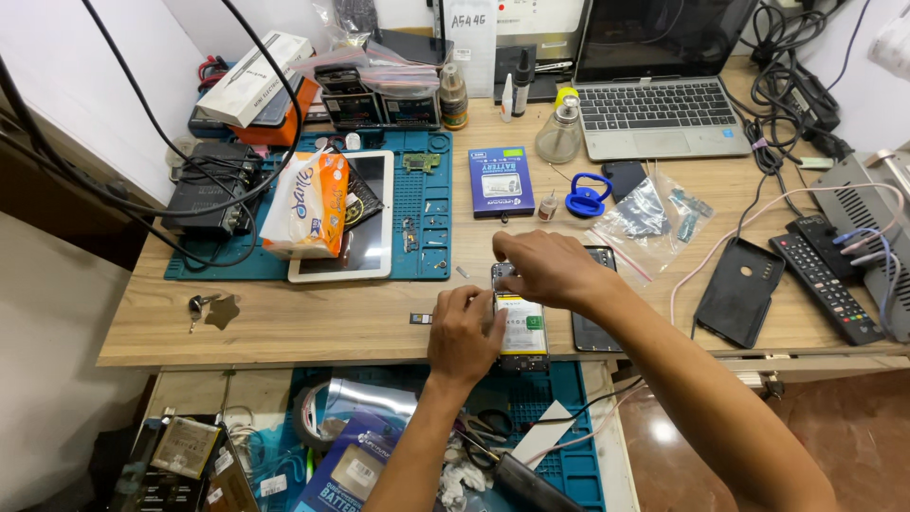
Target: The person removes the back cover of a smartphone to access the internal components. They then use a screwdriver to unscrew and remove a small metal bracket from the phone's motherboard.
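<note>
Working over an opened phone (520, 327) w/ its back off, the person steadies it near the front edge of the wooden bench (313, 318), a pale battery showing in the middle. Left hand (464, 332) presses down on the phone's left side, fingers curled against the edge; right hand (550, 270) covers the top end, fingertips pinched together on sth small there – can't tell what. To do this well: probably best to keep the left hand flat so the body doesn't slide, and work the top w/ light force, since the parts look fragile. A second dark phone (590, 327) lies just beside on the right. Bench is crowded: blue mat (427, 204), white tablet (365, 242), laptop (654, 104), remote (825, 280), tangled cables; white walls behind
</note>
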